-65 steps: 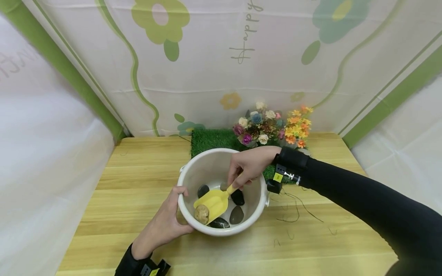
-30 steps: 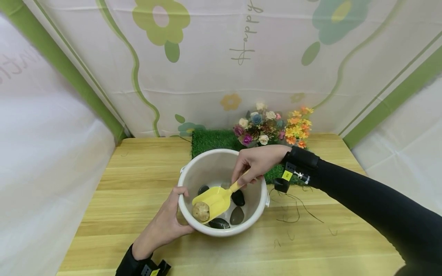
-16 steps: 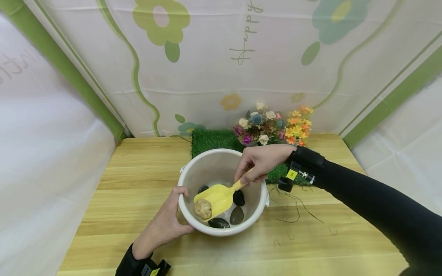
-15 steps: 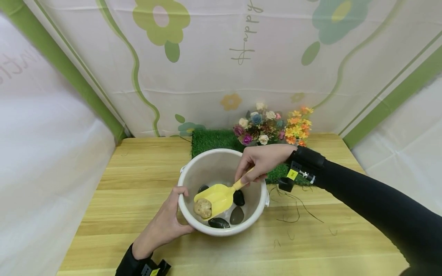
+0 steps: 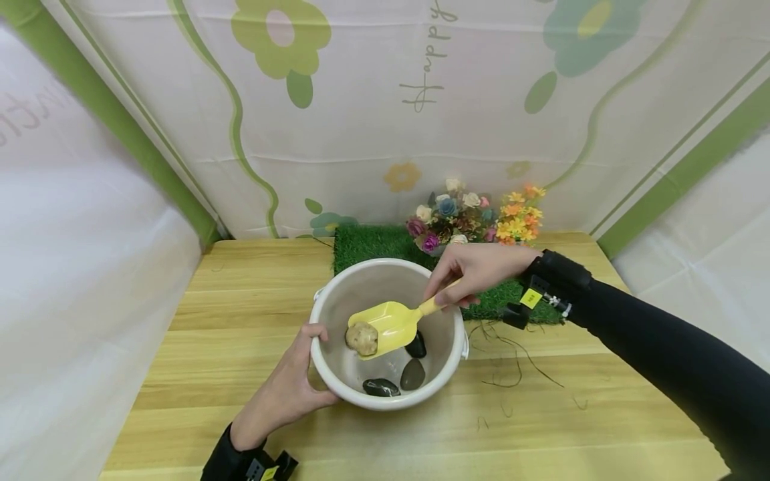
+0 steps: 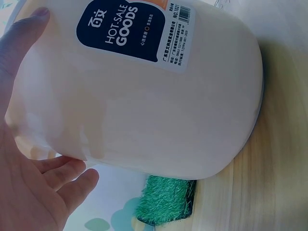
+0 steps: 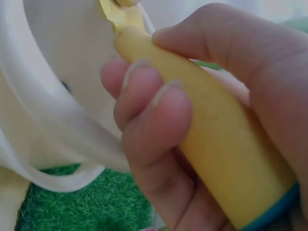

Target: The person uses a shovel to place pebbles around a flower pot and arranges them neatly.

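Note:
In the head view my right hand [image 5: 472, 270] grips the yellow handle of a toy shovel [image 5: 394, 324]; the right wrist view shows fingers and thumb wrapped round the handle [image 7: 211, 120]. On the shovel's scoop lies a tan, lumpy potato [image 5: 362, 339], held above the bottom inside a white bucket [image 5: 385, 403]. My left hand [image 5: 291, 377] holds the bucket's left rim, fingertips hooked over it. The left wrist view has the thumb against the labelled side of the bucket [image 6: 159, 110]. Dark smooth stones, among them a brown one [image 5: 412, 375] and a black one [image 5: 381, 387], lie on the bucket's bottom.
Behind the bucket is a green artificial grass mat [image 5: 373, 244] bearing a mixed flower bunch [image 5: 448, 217] and orange-yellow flowers [image 5: 519, 215]. Thin dark strands [image 5: 517, 364] lie on the wooden table [image 5: 240, 307] at the right. Patterned white curtains [image 5: 349, 133] enclose the table.
The right hand has raised the shovel with the potato and shifted it up and rightward, away from the bucket's near-left wall. The left hand keeps its hold on the rim.

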Available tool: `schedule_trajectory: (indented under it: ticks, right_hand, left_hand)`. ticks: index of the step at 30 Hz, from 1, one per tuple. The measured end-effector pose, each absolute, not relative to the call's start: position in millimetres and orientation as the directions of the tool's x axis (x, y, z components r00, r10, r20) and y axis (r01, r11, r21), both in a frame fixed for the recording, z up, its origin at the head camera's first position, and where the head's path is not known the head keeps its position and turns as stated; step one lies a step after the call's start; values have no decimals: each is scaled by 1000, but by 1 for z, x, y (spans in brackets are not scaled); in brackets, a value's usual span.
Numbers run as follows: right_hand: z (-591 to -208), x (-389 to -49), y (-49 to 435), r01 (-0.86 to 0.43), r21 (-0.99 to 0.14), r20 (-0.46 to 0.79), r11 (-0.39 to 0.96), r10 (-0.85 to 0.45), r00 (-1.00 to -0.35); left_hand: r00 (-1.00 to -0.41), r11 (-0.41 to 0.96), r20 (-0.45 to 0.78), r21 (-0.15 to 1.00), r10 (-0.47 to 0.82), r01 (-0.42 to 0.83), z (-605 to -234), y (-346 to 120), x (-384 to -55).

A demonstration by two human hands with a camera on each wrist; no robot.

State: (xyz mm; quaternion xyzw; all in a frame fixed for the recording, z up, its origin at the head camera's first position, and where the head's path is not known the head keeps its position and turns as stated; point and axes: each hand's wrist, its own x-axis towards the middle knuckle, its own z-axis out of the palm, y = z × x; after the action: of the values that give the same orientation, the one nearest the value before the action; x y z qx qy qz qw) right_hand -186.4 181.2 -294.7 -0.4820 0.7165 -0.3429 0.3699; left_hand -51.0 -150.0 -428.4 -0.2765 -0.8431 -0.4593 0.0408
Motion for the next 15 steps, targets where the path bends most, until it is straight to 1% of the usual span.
schedule_trajectory:
  ticks: [4,11,15]
  right_hand:
    - [-298,-190,196,-434,-838,-204,332,-927,-315]
    - [-292,-191,219,-436,-828,-185,352,-907,-379]
    - [-290,-191,237,-448,-806,-183,387,-883,-433]
  left_hand:
    - [-846,429,319,752,428,501,-428,-150,-51]
    - [-847,444,332,738,416,508,-428,-150,-51]
    - [-848,448,329,738,415,505,-428,-150,-51]
